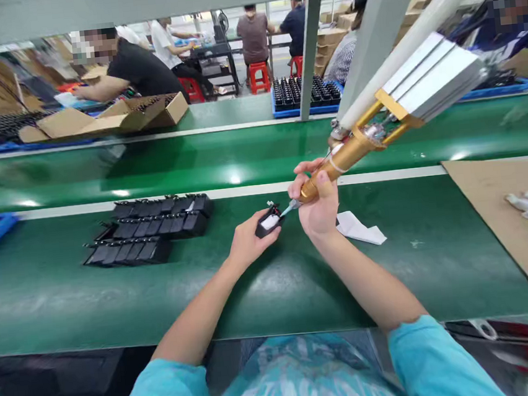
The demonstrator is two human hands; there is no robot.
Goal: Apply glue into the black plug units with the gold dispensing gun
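Black and small, the box (pixel 267 226) sits in the left hand (pixel 248 242) over the worktop (pixel 185 299), to the right of the other black boxes (pixel 154 224). The right hand (pixel 319 210) is wrapped around a gold tube (pixel 352 152). The tube's tip (pixel 289 208) is by the box, maybe touching. If a hand shakes, the tip could slip and poke the wrong spot.
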